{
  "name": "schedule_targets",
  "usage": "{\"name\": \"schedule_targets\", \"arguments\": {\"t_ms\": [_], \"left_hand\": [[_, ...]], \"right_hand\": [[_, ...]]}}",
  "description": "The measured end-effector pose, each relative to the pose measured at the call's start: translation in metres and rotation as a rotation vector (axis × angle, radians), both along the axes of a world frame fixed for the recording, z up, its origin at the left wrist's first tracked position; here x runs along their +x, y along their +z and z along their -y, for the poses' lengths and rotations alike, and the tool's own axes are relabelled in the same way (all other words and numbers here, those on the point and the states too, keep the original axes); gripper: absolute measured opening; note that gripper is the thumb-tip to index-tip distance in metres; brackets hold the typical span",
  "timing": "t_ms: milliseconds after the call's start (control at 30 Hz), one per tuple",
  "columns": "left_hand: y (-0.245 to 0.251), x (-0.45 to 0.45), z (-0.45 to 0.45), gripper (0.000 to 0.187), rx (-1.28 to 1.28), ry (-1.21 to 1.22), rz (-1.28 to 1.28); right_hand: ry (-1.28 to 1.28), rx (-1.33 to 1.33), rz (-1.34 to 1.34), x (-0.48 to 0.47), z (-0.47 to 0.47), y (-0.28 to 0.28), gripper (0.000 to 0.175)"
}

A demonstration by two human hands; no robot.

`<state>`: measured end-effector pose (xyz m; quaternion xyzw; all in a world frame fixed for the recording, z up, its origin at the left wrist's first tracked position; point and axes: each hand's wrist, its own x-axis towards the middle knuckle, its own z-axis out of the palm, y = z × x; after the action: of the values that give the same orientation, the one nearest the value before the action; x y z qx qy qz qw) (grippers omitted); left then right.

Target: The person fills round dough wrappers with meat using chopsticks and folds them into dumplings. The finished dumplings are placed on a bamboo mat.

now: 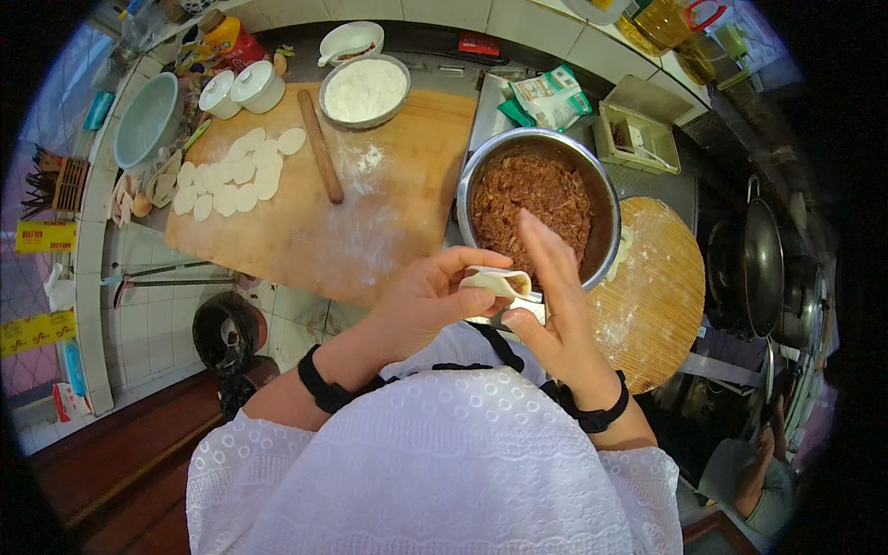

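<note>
My left hand pinches a folded dumpling between thumb and fingers. The wrapper is partly closed, and brown filling shows at its right end. Just right of it, my right hand is held with thumb and fingers spread and nothing in it. Behind both hands stands a steel bowl of minced filling. Round dough wrappers lie overlapping on the left of the wooden board, with a rolling pin beside them. A few pale dumplings rest on the round slatted tray, partly hidden by the bowl.
Behind the board are a bowl of flour, a white bowl with a spoon and lidded white pots. A green-and-white packet and a seasoning box stand behind the steel bowl. A wok hangs at right; another person sits lower right.
</note>
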<state>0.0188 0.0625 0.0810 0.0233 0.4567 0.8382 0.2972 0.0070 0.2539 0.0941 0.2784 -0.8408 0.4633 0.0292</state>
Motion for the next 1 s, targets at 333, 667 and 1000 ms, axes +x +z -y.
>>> {"name": "schedule_targets", "arguments": {"t_ms": [333, 667, 1000], "left_hand": [[-0.002, 0.0, -0.002, 0.038, 0.01, -0.056, 0.03], [-0.001, -0.001, -0.004, 0.034, 0.064, -0.034, -0.072], [0.003, -0.003, -0.007, 0.033, 0.059, -0.04, -0.129]], "right_hand": [[-0.011, 0.016, -0.173, 0.001, 0.003, 0.0, 0.04], [-0.01, -0.025, -0.134, -0.002, 0.0, 0.006, 0.037], [0.008, 0.011, -0.193, -0.004, 0.0, 0.004, 0.034]]}}
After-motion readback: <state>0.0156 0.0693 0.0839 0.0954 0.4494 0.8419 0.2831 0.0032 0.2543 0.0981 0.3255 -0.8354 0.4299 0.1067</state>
